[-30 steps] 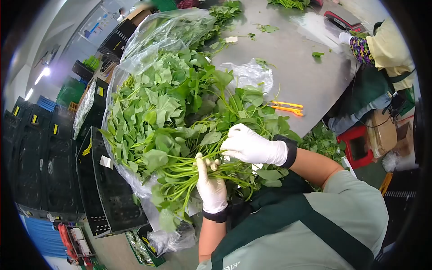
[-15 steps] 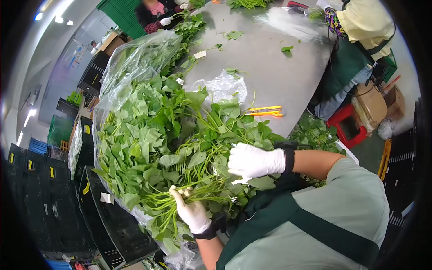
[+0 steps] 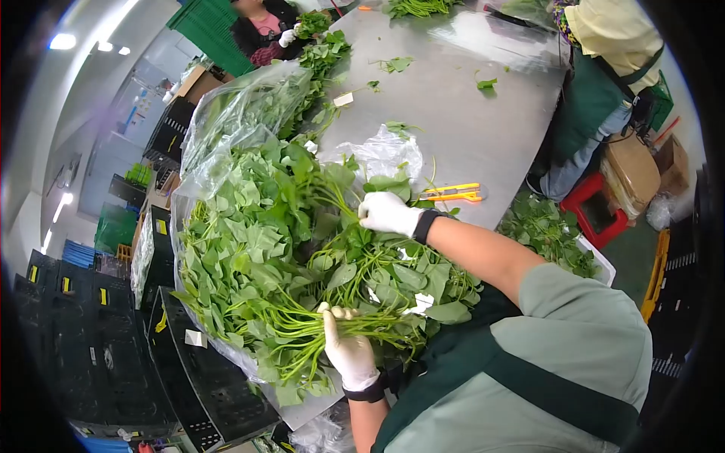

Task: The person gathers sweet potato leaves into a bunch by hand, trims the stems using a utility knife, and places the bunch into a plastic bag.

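My left hand (image 3: pixel 349 351), in a white glove, is wrapped round a bunch of long green leafy stems (image 3: pixel 291 326) near the front edge of the table. Farther up, my right hand (image 3: pixel 389 213), also gloved, pinches a few leafy stems (image 3: pixel 332 195) at the edge of the heap. The big heap of leafy greens (image 3: pixel 242 241) spreads to the left of both hands, partly in a clear plastic bag (image 3: pixel 245 94). White paper scraps (image 3: pixel 420 304) lie among the leaves between my hands and my apron.
A yellow utility knife (image 3: pixel 453 192) and crumpled clear plastic (image 3: pixel 385 155) lie on the metal table (image 3: pixel 445 98). One person (image 3: pixel 264 30) handles greens at the far end; another (image 3: pixel 612 83) stands at right. Black crates (image 3: pixel 68 332) stand left, a red stool (image 3: pixel 593 211) right.
My right hand has moved up and away from my body, from above the near stems to the stems by the plastic. My left hand keeps its bunch. The view has shifted slightly.
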A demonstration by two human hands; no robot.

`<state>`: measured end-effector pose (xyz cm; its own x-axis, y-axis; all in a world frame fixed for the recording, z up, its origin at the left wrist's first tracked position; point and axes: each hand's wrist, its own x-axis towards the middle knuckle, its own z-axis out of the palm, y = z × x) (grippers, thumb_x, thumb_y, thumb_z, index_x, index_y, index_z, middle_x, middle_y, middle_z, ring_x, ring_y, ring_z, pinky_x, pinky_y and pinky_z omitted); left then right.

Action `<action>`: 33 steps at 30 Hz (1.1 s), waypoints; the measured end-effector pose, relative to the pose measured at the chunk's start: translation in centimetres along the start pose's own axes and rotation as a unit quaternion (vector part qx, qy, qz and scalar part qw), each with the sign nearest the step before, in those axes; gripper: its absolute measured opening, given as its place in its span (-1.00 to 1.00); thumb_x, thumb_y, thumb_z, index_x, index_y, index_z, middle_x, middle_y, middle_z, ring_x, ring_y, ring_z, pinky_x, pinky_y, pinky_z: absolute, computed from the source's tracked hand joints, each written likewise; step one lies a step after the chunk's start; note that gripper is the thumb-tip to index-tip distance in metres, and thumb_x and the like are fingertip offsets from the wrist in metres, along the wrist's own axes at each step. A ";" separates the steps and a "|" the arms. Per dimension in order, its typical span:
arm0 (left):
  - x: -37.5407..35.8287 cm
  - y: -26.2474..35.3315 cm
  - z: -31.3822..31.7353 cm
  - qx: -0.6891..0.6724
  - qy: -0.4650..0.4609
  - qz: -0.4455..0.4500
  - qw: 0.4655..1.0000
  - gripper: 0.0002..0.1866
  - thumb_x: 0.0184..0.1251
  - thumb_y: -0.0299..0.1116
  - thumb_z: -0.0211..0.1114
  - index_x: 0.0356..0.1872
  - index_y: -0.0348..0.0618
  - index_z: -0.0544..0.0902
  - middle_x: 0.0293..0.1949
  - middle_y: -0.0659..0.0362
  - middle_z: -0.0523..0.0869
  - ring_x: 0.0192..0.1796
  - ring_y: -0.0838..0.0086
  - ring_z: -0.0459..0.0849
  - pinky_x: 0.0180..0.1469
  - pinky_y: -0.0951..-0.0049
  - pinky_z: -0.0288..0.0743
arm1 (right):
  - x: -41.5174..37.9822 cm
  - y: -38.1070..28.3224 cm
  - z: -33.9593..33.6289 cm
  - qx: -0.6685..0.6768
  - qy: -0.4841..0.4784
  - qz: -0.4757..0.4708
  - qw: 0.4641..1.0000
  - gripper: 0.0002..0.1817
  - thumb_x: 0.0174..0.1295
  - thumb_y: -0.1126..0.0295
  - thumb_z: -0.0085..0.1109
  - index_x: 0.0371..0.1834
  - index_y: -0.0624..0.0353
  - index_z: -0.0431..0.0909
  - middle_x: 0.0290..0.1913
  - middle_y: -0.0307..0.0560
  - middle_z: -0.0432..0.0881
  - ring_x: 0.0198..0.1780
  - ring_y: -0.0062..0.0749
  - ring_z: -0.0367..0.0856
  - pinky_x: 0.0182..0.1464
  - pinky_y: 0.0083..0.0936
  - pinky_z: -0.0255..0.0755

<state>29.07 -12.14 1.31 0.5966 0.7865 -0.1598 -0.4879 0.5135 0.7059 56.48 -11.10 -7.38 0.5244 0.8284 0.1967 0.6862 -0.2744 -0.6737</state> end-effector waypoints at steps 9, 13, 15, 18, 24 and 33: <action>2.4 -0.7 1.5 0.049 -0.014 -0.002 0.999 -0.75 0.51 -0.32 0.09 0.11 -0.11 0.44 -0.37 0.33 0.45 -0.29 0.58 0.41 -0.06 0.44 0.35 | -2.5 -5.9 -7.5 0.309 -0.114 -0.040 0.943 -0.75 0.33 0.24 0.06 -0.14 0.21 0.48 -0.40 -0.22 0.51 -0.35 -0.53 0.42 -0.23 -0.52 0.38; 3.5 -0.6 2.7 0.093 0.004 -0.010 0.996 -0.68 0.51 -0.26 0.12 0.16 -0.14 0.46 -0.36 0.34 0.45 -0.29 0.58 0.40 -0.05 0.45 0.34 | -4.8 -9.1 -8.2 0.230 -0.184 -0.131 0.947 -0.69 0.09 0.26 0.16 -0.18 0.24 0.50 -0.33 0.04 0.59 -0.27 -0.19 0.56 -0.19 -0.32 0.43; 4.0 -0.8 2.5 0.110 -0.006 0.000 0.994 -0.70 0.52 -0.27 0.10 0.11 -0.25 0.47 -0.39 0.32 0.45 -0.34 0.61 0.39 -0.15 0.49 0.33 | -5.2 -9.3 -6.4 0.113 -0.193 -0.216 0.950 -0.75 0.07 0.27 0.16 -0.26 0.19 0.56 -0.32 -0.02 0.57 -0.28 -0.12 0.52 -0.18 -0.29 0.38; 3.9 -0.8 2.7 0.087 0.016 -0.004 0.996 -0.75 0.49 -0.28 0.15 -0.02 -0.26 0.56 -0.44 0.30 0.45 -0.38 0.60 0.38 -0.22 0.53 0.31 | -6.4 -10.1 -5.6 -0.032 -0.076 -0.328 0.941 -0.81 0.03 0.22 0.17 -0.48 0.10 0.50 -0.42 -0.13 0.47 -0.26 -0.21 0.47 -0.14 -0.32 0.31; 3.3 0.0 2.6 0.130 0.098 0.049 0.985 -0.74 0.46 -0.20 0.20 -0.12 -0.20 0.57 -0.51 0.36 0.45 -0.47 0.64 0.33 -0.28 0.58 0.26 | -7.3 -9.9 -5.5 -0.119 0.019 -0.377 0.919 -0.86 -0.04 0.27 0.17 -0.54 0.06 0.47 -0.46 -0.19 0.41 -0.31 -0.30 0.45 -0.14 -0.34 0.30; 3.8 0.0 1.5 0.127 0.037 -0.014 0.991 -0.84 0.45 -0.35 0.20 -0.11 -0.22 0.60 -0.43 0.29 0.51 -0.41 0.60 0.43 -0.26 0.53 0.36 | -8.0 -5.8 -7.1 -0.013 -0.057 -0.326 0.944 -0.85 0.06 0.31 0.15 -0.39 0.15 0.54 -0.36 -0.10 0.48 -0.20 -0.19 0.50 -0.06 -0.27 0.35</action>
<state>32.26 -9.70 1.73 0.5546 0.8013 -0.2243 -0.2907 0.4391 0.8501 51.83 -19.57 0.01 -0.0703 0.8718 0.4847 0.8567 0.3017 -0.4184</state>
